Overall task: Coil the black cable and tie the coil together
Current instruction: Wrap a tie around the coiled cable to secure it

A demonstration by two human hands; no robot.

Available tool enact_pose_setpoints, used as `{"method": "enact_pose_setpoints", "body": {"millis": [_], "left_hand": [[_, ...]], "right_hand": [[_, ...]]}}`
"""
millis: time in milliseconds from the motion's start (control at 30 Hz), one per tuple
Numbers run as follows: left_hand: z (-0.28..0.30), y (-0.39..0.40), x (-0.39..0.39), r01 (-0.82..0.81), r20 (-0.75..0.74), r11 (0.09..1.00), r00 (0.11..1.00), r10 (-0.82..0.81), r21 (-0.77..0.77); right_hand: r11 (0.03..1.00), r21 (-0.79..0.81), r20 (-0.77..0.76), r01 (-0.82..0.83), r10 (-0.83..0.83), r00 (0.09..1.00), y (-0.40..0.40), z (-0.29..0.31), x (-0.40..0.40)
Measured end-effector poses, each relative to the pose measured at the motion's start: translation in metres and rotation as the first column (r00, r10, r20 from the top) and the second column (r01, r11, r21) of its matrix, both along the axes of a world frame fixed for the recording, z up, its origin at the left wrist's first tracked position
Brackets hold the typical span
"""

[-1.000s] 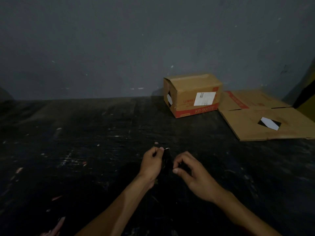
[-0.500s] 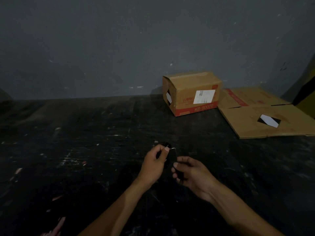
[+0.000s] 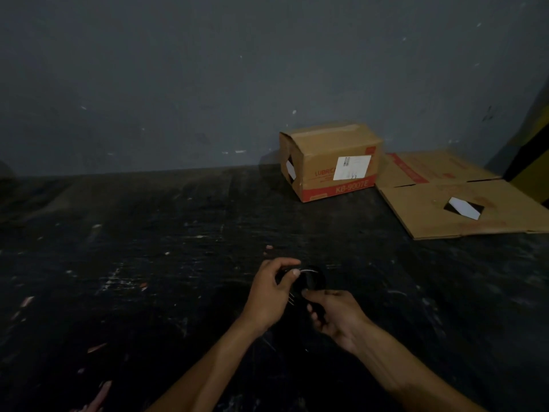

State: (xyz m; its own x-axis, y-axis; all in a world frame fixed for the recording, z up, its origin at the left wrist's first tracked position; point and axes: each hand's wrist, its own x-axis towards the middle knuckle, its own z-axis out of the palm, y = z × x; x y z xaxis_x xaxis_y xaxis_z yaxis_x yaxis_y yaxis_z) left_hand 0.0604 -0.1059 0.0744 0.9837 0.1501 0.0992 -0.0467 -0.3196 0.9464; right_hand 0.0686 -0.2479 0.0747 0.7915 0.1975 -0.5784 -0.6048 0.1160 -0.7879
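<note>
- Lower centre of frame: left hand [image 3: 269,295] pinched the black cable [image 3: 312,282] coil.
- Right hand [image 3: 335,315] closed its grip on the coil's lower part, above the dark counter [image 3: 148,263].

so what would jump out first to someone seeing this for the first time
Probably the brown cardboard box with a red band and white label, standing against the grey wall right of centre, the brightest thing on the dark floor. Right of it lies a flattened cardboard sheet. Low in the middle, the left hand and right hand together hold a small black cable coil, hard to make out in the dim light.
</note>
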Motion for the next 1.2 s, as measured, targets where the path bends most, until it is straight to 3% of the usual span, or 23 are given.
{"method": "enact_pose_setpoints", "body": {"millis": [233,367,500,667,800,967,1200], "left_hand": [[-0.007,-0.010,-0.009,0.011,0.010,0.999,1.000,-0.011,0.045],[-0.006,-0.010,-0.011,0.002,0.014,0.998,1.000,-0.001,-0.057],[-0.004,-0.012,-0.009,-0.144,-0.014,0.959,0.989,0.145,-0.244],[-0.004,-0.009,-0.004,-0.219,-0.058,0.934,0.976,0.211,-0.281],[-0.010,-0.006,-0.005,-0.229,-0.096,0.940,0.973,0.212,-0.252],[-0.009,0.001,-0.004,-0.173,-0.092,0.966,0.983,0.157,-0.195],[-0.006,0.007,-0.002,-0.010,-0.092,0.995,0.996,0.001,-0.097]], "right_hand": [[0.988,0.135,0.056,0.078,-0.086,0.995,0.012,-0.003,-0.003],[0.981,0.180,0.079,0.072,-0.087,0.993,0.010,-0.008,-0.002],[0.966,0.258,0.090,0.030,-0.055,0.994,0.006,-0.011,-0.003],[0.999,0.022,0.274,0.046,-0.050,0.960,0.003,-0.013,-0.009],[0.990,-0.091,0.510,0.110,-0.049,0.859,0.000,-0.009,-0.008],[0.969,-0.246,0.639,0.005,0.158,0.753,-0.008,-0.006,-0.006],[0.795,-0.576,0.785,0.192,0.471,0.404,-0.017,-0.003,0.003]]}}
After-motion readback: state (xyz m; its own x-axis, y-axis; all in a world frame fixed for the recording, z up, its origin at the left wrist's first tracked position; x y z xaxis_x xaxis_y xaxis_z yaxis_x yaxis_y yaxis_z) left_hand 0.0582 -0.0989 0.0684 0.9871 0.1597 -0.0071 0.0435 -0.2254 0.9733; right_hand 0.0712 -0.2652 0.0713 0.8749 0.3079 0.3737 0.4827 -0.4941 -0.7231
